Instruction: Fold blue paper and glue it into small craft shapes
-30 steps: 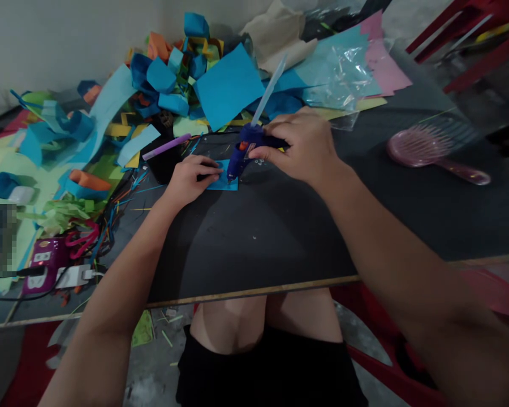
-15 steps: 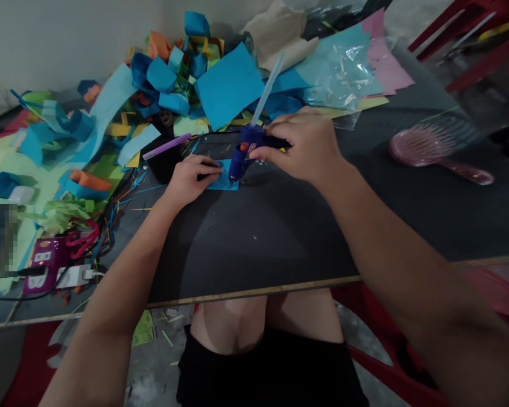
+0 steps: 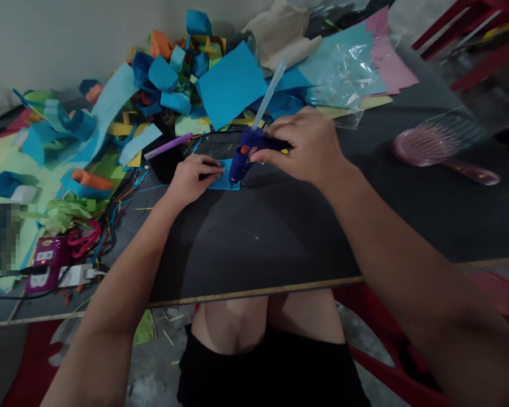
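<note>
My right hand [image 3: 309, 144] is closed around the handle of a dark blue hot glue gun [image 3: 242, 160]. A long translucent glue stick [image 3: 271, 90] juts up from its back end. The gun's nozzle points down at the right part of a small blue piece of paper [image 3: 224, 182] lying on the table; whether the tip touches is too dim to tell. My left hand [image 3: 193, 180] holds that paper down from the left, with fingers bent and close together, hiding its left part.
Behind my hands lie a blue paper sheet [image 3: 231, 85] and a heap of folded paper pieces [image 3: 163, 73]. A purple pen-like stick [image 3: 168, 146] rests on a black container [image 3: 163, 167]. To the right is a pink hairbrush [image 3: 426, 146]; at left, a purple power strip [image 3: 48, 263] with cables.
The whole view has shifted slightly. Both hands, the glue gun and the blue paper keep nearly the same positions relative to each other.
</note>
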Motion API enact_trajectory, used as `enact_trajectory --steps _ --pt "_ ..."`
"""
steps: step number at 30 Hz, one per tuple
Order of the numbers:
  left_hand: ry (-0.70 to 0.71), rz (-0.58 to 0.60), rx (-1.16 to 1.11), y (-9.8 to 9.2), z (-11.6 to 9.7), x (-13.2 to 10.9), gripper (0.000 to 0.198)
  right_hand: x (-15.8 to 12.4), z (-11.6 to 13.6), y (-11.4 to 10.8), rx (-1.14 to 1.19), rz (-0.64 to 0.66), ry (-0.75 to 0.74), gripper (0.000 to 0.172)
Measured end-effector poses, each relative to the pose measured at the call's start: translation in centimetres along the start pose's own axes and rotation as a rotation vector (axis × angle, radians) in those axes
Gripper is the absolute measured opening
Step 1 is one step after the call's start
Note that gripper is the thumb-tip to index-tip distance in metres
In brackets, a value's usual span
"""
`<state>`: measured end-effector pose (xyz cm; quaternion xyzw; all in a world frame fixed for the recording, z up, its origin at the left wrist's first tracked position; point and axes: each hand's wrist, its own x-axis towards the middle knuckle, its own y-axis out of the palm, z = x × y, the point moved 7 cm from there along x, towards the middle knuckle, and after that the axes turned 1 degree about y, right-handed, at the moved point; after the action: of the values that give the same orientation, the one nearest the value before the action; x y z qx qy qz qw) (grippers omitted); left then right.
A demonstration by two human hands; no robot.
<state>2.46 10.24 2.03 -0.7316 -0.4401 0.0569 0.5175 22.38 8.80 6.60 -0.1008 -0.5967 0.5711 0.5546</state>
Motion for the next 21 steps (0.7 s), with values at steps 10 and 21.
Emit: enact_trajectory --steps 10,21 --pt "-0.019 0.011 0.007 0.12 0.08 -0.03 0.016 -0.21 -0.09 -0.03 -0.014 -0.007 0.008 0.059" --pt "-0.023 0.022 0.009 0.08 -0.13 -0.01 0.017 -0.21 -0.14 -0.21 -0.021 -0.044 0.009 0.059"
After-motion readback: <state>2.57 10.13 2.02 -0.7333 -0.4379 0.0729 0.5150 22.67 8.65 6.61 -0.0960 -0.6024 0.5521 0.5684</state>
